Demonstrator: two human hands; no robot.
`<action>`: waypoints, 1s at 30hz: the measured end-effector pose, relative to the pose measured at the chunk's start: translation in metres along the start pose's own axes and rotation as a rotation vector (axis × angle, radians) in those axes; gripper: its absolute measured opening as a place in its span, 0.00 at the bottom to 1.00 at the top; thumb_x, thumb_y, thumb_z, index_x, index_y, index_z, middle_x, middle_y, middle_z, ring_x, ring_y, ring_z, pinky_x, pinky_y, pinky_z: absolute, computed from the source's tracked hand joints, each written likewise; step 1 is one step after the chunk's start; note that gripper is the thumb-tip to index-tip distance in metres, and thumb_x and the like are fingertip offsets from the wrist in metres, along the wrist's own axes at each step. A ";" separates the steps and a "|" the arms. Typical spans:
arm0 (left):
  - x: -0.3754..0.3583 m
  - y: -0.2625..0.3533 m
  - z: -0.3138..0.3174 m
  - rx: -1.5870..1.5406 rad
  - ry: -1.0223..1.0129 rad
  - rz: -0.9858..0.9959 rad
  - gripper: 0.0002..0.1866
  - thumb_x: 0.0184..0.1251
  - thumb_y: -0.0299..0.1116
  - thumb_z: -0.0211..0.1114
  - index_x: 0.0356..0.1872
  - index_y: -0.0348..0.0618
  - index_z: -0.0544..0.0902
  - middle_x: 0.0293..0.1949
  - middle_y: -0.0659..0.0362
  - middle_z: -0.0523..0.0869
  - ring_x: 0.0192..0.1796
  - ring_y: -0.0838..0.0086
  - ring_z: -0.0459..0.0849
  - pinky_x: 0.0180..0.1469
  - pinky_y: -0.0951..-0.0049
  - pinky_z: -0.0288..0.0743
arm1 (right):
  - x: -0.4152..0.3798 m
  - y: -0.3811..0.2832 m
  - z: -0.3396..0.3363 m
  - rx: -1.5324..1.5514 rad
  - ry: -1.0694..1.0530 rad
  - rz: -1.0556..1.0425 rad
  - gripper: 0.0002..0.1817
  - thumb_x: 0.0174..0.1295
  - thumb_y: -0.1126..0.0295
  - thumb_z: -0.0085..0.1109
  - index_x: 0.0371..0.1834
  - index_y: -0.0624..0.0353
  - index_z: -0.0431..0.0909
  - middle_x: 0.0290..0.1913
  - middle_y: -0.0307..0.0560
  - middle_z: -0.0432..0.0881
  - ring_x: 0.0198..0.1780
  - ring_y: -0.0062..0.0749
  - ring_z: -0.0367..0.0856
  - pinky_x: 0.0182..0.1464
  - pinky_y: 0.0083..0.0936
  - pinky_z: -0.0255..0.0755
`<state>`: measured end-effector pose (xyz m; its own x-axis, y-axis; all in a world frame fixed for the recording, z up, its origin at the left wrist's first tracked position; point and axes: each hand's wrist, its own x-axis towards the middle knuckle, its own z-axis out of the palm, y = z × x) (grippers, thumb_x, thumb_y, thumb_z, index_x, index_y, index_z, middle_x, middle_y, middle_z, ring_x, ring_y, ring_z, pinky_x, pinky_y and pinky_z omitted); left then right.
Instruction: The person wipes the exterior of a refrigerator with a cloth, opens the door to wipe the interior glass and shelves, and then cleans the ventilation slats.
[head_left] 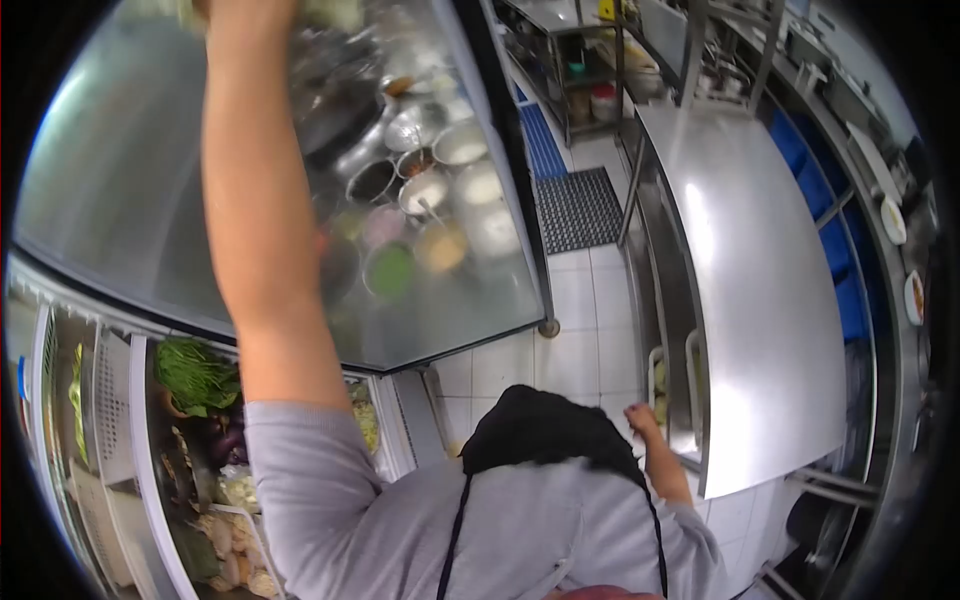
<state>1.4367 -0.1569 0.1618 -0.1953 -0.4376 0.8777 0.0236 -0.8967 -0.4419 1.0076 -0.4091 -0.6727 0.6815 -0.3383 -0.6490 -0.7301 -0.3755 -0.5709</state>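
Observation:
My left arm reaches up across a fridge's glass door (430,330), with the wrist at the top edge of the view. The fingers of my left hand are hidden or out of frame. Pale yellowish material, apparently a cloth (335,12), shows on both sides of that wrist against the glass. Bowls of food show in the glass, among them a green one (388,270). My right hand (638,418) hangs low beside the steel counter (770,290), its fingers curled in with nothing visible in them.
Below the door, fridge shelves hold leafy greens (195,375), purple vegetables (228,440) and packed food. A black mat (580,210) lies on the white tiled floor (570,370). Steel racks (590,70) stand at the back. Blue panels (835,250) and another counter line the right.

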 end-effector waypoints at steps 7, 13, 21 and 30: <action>-0.373 0.181 -0.114 -0.520 -0.378 0.142 0.32 0.66 0.39 0.60 0.71 0.43 0.68 0.75 0.42 0.62 0.77 0.37 0.53 0.73 0.35 0.47 | -0.032 -0.024 0.007 -0.073 0.002 0.078 0.22 0.58 0.54 0.60 0.47 0.60 0.87 0.42 0.58 0.88 0.43 0.50 0.88 0.49 0.42 0.80; -0.363 0.145 -0.112 -0.847 -0.511 0.142 0.31 0.60 0.46 0.71 0.61 0.40 0.78 0.77 0.40 0.56 0.78 0.34 0.49 0.77 0.38 0.44 | -0.039 -0.006 0.005 -0.025 -0.004 0.080 0.21 0.58 0.55 0.61 0.47 0.59 0.87 0.42 0.59 0.87 0.48 0.52 0.86 0.53 0.41 0.77; -0.345 0.179 -0.111 -0.351 -0.553 0.004 0.29 0.64 0.51 0.61 0.62 0.45 0.79 0.75 0.41 0.58 0.76 0.28 0.45 0.64 0.20 0.50 | -0.060 -0.084 -0.015 -0.015 -0.032 -0.025 0.23 0.62 0.55 0.61 0.54 0.60 0.84 0.50 0.59 0.86 0.55 0.52 0.84 0.59 0.41 0.75; -0.508 0.189 -0.150 -0.798 -1.034 0.117 0.26 0.64 0.45 0.66 0.63 0.56 0.77 0.74 0.49 0.65 0.77 0.43 0.54 0.74 0.38 0.51 | -0.101 -0.136 -0.056 -0.064 -0.031 -0.243 0.24 0.64 0.55 0.61 0.59 0.58 0.80 0.48 0.58 0.87 0.49 0.52 0.85 0.53 0.42 0.78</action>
<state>1.3932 -0.0942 -0.3949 0.6139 -0.6775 0.4051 -0.6639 -0.7208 -0.1995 1.0409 -0.3720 -0.5015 0.8341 -0.2053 -0.5120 -0.5396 -0.4964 -0.6800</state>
